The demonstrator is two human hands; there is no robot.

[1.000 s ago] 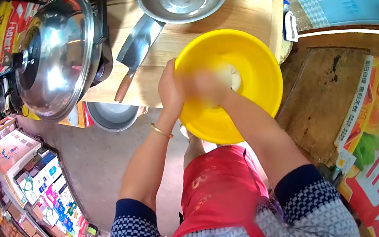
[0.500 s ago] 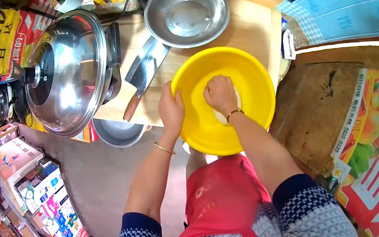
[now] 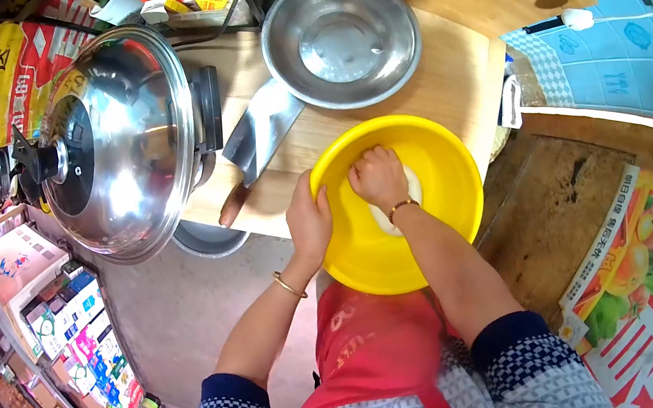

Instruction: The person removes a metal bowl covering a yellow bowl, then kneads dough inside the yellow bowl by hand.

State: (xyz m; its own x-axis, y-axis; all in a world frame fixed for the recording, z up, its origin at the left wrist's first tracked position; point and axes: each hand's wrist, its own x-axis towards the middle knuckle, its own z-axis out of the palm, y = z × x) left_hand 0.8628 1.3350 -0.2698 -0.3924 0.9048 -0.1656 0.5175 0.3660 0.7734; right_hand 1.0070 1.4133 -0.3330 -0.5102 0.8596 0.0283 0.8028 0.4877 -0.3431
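A yellow plastic bowl (image 3: 459, 221) sits at the front edge of the wooden table, tipped a little toward me. My left hand (image 3: 311, 222) grips its left rim, thumb inside and fingers around the outer wall. Inside the bowl lies a pale lump of dough (image 3: 414, 183). My right hand (image 3: 379, 178) is closed into a fist and presses on the dough, covering much of it; what lies under the curled fingers is hidden.
Behind the bowl stands a steel basin (image 3: 343, 39), partly over a cleaver (image 3: 264, 133). A large lidded pan (image 3: 117, 152) is at left, with a grey pot (image 3: 212, 237) lower down. Shelves of packaged goods (image 3: 81, 328) line the far left. A printed box (image 3: 652, 263) is at right.
The view has shifted, so the bowl and table appear lower. My right fist has moved toward the far left inside the bowl; my left hand keeps its hold on the rim.
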